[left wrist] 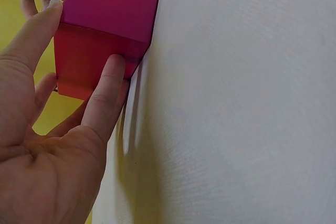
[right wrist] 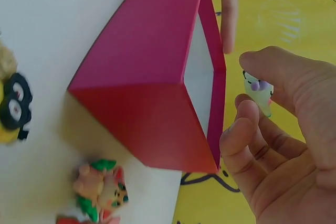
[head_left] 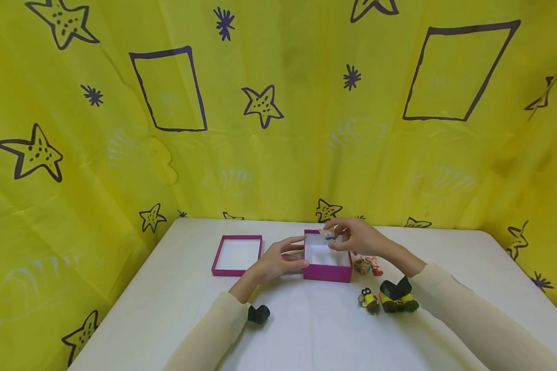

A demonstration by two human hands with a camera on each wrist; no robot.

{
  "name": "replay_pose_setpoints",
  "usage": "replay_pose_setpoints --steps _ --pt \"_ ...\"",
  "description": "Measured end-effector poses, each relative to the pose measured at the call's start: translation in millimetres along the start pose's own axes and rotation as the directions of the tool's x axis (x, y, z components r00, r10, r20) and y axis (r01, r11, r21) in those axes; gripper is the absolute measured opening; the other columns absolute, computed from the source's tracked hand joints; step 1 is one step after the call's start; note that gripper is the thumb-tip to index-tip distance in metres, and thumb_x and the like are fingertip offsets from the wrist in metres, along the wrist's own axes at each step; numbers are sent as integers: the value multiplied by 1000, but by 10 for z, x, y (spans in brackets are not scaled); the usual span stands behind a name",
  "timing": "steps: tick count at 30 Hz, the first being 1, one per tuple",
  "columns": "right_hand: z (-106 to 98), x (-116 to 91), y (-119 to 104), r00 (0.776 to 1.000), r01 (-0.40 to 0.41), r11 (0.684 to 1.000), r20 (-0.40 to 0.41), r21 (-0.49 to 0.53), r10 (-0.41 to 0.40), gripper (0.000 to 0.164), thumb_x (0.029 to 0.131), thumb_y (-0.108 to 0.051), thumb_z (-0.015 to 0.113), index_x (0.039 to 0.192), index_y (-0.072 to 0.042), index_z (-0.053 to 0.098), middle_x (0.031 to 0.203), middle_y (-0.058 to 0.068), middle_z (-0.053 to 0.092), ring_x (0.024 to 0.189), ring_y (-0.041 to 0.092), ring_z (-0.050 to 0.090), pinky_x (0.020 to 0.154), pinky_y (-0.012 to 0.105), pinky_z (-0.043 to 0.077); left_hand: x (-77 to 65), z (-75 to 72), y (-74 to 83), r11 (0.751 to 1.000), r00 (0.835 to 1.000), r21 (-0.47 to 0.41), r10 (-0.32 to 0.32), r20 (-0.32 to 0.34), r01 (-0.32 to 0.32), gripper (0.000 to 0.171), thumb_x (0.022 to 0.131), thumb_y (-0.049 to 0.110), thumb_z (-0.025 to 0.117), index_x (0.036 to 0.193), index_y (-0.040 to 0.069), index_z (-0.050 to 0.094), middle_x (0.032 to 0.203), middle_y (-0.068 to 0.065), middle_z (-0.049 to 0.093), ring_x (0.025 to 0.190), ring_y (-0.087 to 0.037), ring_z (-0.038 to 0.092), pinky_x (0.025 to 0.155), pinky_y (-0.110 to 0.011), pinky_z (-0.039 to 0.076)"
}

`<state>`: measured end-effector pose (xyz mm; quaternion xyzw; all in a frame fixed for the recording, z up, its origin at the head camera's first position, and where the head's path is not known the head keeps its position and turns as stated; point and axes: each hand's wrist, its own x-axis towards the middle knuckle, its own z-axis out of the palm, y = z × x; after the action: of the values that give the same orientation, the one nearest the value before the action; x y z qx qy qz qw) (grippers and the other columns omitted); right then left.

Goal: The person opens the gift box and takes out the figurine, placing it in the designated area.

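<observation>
A magenta open-topped box (head_left: 327, 273) with a white inside stands on the table. My left hand (head_left: 280, 257) spreads along its left side, fingers extended and tips touching the wall and rim; in the left wrist view this hand (left wrist: 58, 129) has a fingertip against the lower wall. Over the box's back right part, my right hand (head_left: 355, 237) pinches a small pale figurine (right wrist: 258, 90) with purple and dark marks between thumb and fingers. The right wrist view shows the figurine above rim level, beside the opening.
The matching lid (head_left: 222, 273) lies white side up to the left. Right of the box are pink-and-green figurines (head_left: 364, 265), a yellow goggled figurine (head_left: 369, 301) and more yellow-and-brown figures (head_left: 399, 304). A black object (head_left: 259, 314) sits by the left sleeve.
</observation>
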<state>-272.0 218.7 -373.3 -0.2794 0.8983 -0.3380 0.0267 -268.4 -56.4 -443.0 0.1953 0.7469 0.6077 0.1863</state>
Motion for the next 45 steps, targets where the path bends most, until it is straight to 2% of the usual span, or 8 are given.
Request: replay_pose_setpoints --steps 7,13,18,26,34,45 --pt "-129 -135 57 1000 12 999 -4 -50 -12 39 88 -15 82 124 -9 68 100 6 72 73 18 59 58 28 54 -11 -5 -4 1000 1000 12 0 -8 0 69 93 19 79 154 27 49 148 -10 55 130 -30 59 100 -38 55" --pt "-245 -292 105 1000 -24 999 -8 -46 24 38 88 -16 82 123 -10 68 100 5 70 73 18 57 60 27 54 -10 -12 -14 1000 1000 11 22 1 -22 70 93 17 79 155 26 48 148 -11 55 127 -29 61 99 -37 56" --pt "-335 -420 163 999 -49 997 -7 -57 48 40 89 -20 82 124 -10 67 101 6 69 75 18 58 59 27 54 2 -16 -29 1000 1000 8 24 8 -24 71 93 17 79 156 23 46 148 -11 54 126 -27 62 99 -37 56" --pt "-455 -629 295 998 -60 995 -27 -75 58 41 89 -23 82 125 -11 67 102 5 70 77 18 59 61 27 54 -4 -20 -20 1000 1000 12 13 9 -13 72 93 19 79 156 25 46 150 -11 53 131 -29 59 100 -37 55" --pt "-520 -835 437 995 -70 995 -71 -77 65 41 88 -21 83 124 -8 67 101 3 70 75 15 60 60 27 53 7 -14 -12 1000 1000 2 12 7 -12 73 93 17 78 157 21 44 150 -12 53 131 -30 59 100 -38 55" --pt "-552 -994 607 993 -96 993 -73 -64 91 41 90 -19 82 125 -6 66 104 7 72 74 14 58 60 25 52 -19 -7 15 1000 1000 0 10 3 -10 72 94 16 78 157 20 45 149 -12 55 133 -31 57 100 -39 55"
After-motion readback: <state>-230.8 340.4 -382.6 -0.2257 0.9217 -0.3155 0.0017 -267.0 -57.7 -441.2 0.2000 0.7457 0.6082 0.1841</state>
